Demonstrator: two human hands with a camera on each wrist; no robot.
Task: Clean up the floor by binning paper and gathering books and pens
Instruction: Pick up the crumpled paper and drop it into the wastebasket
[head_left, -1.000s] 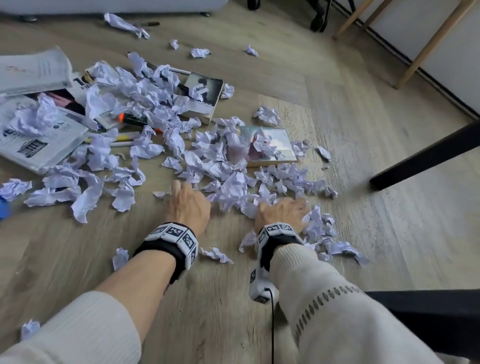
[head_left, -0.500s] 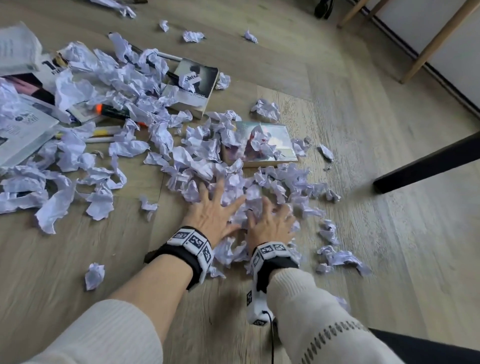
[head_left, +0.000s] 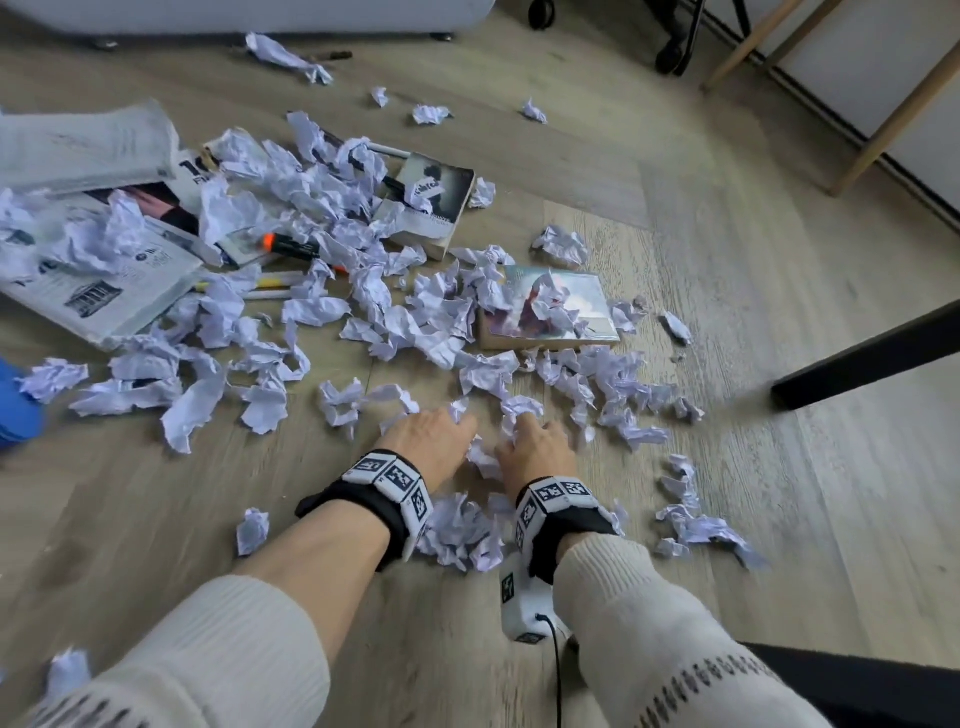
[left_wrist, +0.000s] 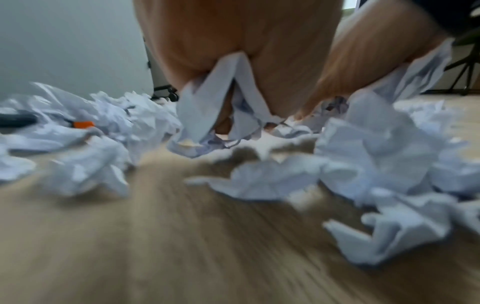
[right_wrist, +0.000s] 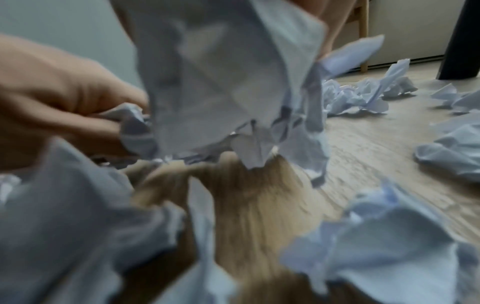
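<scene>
From the head view, your left hand (head_left: 427, 439) and right hand (head_left: 535, 449) sat side by side in the lower middle of the frame, fingers curled down into the crumpled paper (head_left: 462, 535) on the wooden floor (head_left: 779, 519). That view hid your palms. The left wrist view showed them: your left fingers (left_wrist: 275, 67) were closed round a folded scrap (left_wrist: 207, 107). The right wrist view, badly blurred, showed your right hand clutching a large wad (right_wrist: 221, 78), with your left hand at the left edge of that frame gripping paper too.

Only the head view showed the rest: two books (head_left: 550, 312) in the middle, an orange-capped marker (head_left: 291, 247) and pens (head_left: 270, 283) left of centre, magazines (head_left: 93, 291) at the upper left. One cover showed a large "1"; the rest was unreadable.
</scene>
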